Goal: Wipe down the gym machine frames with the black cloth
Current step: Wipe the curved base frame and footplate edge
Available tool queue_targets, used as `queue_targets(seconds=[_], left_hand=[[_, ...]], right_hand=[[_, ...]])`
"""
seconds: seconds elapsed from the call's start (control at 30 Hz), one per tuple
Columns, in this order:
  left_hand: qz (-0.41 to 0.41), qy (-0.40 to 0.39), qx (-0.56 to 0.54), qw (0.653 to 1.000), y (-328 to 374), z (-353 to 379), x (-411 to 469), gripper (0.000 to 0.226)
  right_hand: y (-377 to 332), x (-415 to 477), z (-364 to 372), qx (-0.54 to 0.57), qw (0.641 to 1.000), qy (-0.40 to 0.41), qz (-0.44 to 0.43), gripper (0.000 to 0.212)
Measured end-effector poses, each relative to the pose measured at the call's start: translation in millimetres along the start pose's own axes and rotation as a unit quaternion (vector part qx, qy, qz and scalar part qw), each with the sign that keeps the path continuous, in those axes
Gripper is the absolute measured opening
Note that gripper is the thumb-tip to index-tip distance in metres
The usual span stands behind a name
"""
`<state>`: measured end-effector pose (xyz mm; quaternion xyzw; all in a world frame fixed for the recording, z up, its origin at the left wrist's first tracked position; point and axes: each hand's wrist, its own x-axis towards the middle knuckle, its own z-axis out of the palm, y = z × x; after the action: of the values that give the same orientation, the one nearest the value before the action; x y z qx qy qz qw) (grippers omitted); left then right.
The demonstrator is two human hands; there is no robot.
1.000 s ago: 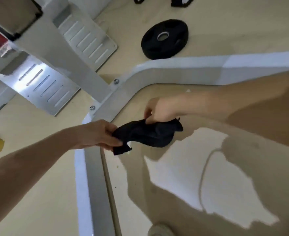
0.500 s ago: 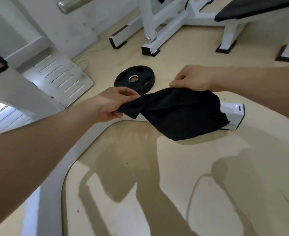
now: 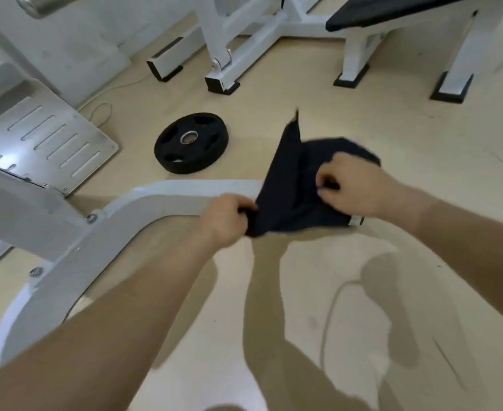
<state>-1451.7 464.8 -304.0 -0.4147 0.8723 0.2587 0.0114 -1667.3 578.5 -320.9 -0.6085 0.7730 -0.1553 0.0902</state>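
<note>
Across the left and centre of the picture, the white machine frame [image 3: 167, 194] is curving over the floor [image 3: 407, 120], its right end lying under the black cloth [image 3: 288, 185]. The cloth is hanging between both hands: the left hand [image 3: 223, 219] is pinching its lower corner, the right hand [image 3: 354, 188] is gripping its bunched side. Being unfolded, it may be slipping from the fingers [image 3: 325, 175] and missing the frame while wiping.

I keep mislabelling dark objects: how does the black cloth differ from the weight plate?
The black cloth is soft and crumpled; the weight plate is a rigid round disc with a metal-ringed hole. The cloth is held by the left hand and right hand over the white frame; the plate lies flat on the floor, untouched. Both are black.
</note>
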Motion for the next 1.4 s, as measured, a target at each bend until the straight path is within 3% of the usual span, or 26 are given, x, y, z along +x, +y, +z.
queue_targets(seconds=[0.07, 0.13, 0.17, 0.37, 0.5, 0.6, 0.77, 0.93, 1.0, 1.07, 1.1, 1.17, 1.2, 1.27, 1.33, 1.4], left_hand=[[-0.020, -0.094, 0.113, 0.989, -11.0, 24.4, -5.0, 0.038], [-0.014, -0.107, 0.186, 0.977, -11.5, 39.7, -9.5, 0.042], [-0.003, -0.099, 0.208, 0.973, -9.2, 45.4, -9.8, 0.044], [0.145, -0.017, 0.216, 0.965, 21.3, 74.1, 4.5, 0.043], [0.085, 0.068, 0.145, 0.983, 29.7, 75.3, 30.3, 0.028], [0.073, 0.088, 0.158, 0.981, 30.4, 74.4, 50.1, 0.042], [0.199, 0.084, 0.306, 0.927, 49.9, 93.0, 76.6, 0.066], [0.206, 0.039, 0.260, 0.943, 17.0, 65.2, 86.1, 0.079], [0.178, 0.016, 0.194, 0.964, -6.2, 44.7, 90.4, 0.065], [0.076, 0.019, 0.073, 0.994, -36.3, 21.9, 94.4, 0.044], [0.018, 0.043, 0.031, 0.998, -51.4, 11.4, 95.6, 0.042], [-0.053, 0.099, 0.066, 0.992, -74.0, -2.5, 91.0, 0.058], [-0.036, 0.133, 0.102, 0.985, -75.8, -4.5, 88.7, 0.069], [0.133, 0.148, 0.150, 0.968, -62.1, 5.9, 88.6, 0.080], [0.287, 0.055, 0.250, 0.923, -31.0, 31.3, 96.1, 0.090], [0.312, -0.001, 0.309, 0.899, -0.7, 65.9, 105.3, 0.103]], right_hand=[[15.4, -8.7, 32.8, -0.057, 0.993, -0.087, 0.057, 0.062], [28.2, -9.7, 54.8, -0.118, 0.985, -0.096, 0.077, 0.089], [31.3, -7.0, 61.9, -0.143, 0.983, -0.087, 0.074, 0.093], [9.0, 28.9, 80.8, -0.191, 0.980, -0.031, 0.049, 0.071], [-21.4, 47.7, 97.4, -0.154, 0.987, 0.018, 0.040, 0.052], [-3.4, 37.2, 90.2, -0.170, 0.985, 0.020, 0.008, 0.060], [48.5, -5.6, 60.1, -0.243, 0.966, -0.055, 0.062, 0.076], [49.7, -4.4, 24.3, -0.355, 0.911, -0.211, 0.015, 0.067], [44.9, 4.6, 16.2, -0.379, 0.893, -0.243, -0.011, 0.066], [33.2, 16.1, 10.5, -0.346, 0.885, -0.310, 0.023, 0.061], [27.0, 23.3, 11.9, -0.325, 0.883, -0.334, 0.055, 0.058], [13.9, 39.3, 20.8, -0.288, 0.899, -0.316, 0.095, 0.055], [7.7, 45.3, 27.6, -0.265, 0.913, -0.292, 0.110, 0.056], [-3.8, 47.3, 49.7, -0.203, 0.944, -0.220, 0.141, 0.062], [-10.3, 40.8, 70.8, -0.174, 0.967, -0.116, 0.146, 0.067], [-12.4, 33.9, 84.2, -0.170, 0.976, -0.042, 0.133, 0.078]])
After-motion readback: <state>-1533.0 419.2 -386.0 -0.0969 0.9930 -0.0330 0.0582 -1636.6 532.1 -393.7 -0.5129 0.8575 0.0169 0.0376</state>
